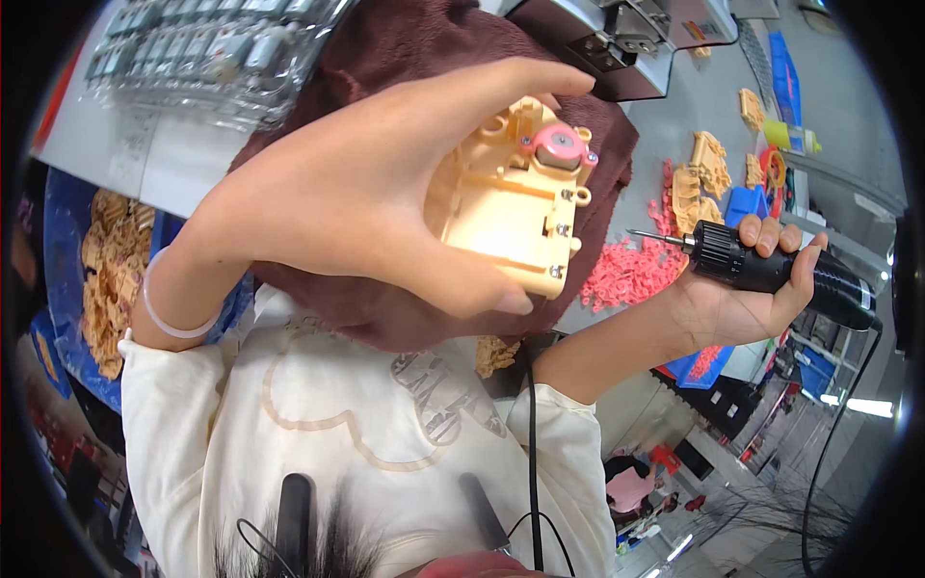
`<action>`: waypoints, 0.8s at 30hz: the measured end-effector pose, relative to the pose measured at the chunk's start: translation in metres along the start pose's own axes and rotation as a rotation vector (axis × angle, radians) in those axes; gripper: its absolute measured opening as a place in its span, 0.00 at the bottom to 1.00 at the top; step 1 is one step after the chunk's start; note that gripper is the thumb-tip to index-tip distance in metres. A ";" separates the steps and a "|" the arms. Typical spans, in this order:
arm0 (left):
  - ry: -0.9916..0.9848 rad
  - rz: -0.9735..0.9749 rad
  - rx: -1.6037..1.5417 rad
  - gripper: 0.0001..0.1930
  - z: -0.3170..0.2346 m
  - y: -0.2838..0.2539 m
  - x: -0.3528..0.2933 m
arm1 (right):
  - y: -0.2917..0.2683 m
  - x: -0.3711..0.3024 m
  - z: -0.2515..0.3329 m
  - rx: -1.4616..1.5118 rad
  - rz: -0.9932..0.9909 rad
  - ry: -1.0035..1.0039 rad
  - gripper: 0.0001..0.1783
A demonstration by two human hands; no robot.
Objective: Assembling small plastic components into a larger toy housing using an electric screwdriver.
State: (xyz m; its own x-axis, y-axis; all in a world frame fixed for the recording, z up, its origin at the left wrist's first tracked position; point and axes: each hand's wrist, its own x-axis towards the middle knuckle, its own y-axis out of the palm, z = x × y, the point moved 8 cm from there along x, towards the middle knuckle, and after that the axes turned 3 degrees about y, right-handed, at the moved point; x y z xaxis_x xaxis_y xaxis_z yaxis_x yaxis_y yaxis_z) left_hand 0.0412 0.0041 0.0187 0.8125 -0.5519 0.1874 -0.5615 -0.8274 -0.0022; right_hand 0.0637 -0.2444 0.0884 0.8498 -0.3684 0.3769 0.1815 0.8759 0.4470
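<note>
My left hand [356,183] is wrapped around a pale yellow plastic housing [496,226], thumb along its near edge and fingers along the far side. A pink cap-like piece [564,144] sits at the housing's far right corner, with small screws beside it. More small screws show along the right edge. Off to the right, my right hand [737,313] grips a black electric screwdriver [713,252] by its body. The bit points left toward the housing but stays apart from it. A dark brown cloth [414,39] lies beneath the housing.
Loose pink parts [631,275] are heaped on the bench beside more yellow housings [703,169]. A clear tray of grey parts [222,48] stands far left, above a blue bin [63,222] of yellow pieces. A metal fixture [626,53] stands at the back. The screwdriver's cord [838,424] hangs right.
</note>
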 end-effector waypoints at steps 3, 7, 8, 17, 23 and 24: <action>0.010 -0.040 -0.062 0.57 -0.001 -0.005 -0.019 | -0.008 0.002 -0.008 -0.009 0.000 0.029 0.15; -0.050 -0.123 -0.277 0.60 -0.004 -0.022 -0.046 | -0.012 0.000 -0.013 0.032 0.075 0.084 0.19; 0.035 -0.128 -0.286 0.64 -0.009 -0.026 -0.060 | -0.011 -0.002 -0.013 0.017 0.074 0.081 0.17; -0.684 -1.079 1.005 0.60 -0.076 -0.133 -0.344 | -0.039 0.002 0.005 -0.123 -0.038 -0.007 0.21; -0.887 -0.826 0.672 0.18 0.014 -0.101 -0.345 | -0.005 -0.014 -0.002 -0.045 0.056 0.014 0.20; -0.819 -0.578 0.660 0.14 0.026 -0.077 -0.301 | 0.006 -0.017 -0.005 -0.010 0.140 0.049 0.20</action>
State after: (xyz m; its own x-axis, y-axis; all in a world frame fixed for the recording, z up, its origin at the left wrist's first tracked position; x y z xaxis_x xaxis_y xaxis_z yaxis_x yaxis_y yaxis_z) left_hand -0.1559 0.2310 -0.0626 0.9104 0.2152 -0.3534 -0.0868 -0.7357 -0.6717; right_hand 0.0526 -0.2307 0.0805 0.8903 -0.2268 0.3950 0.0640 0.9209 0.3844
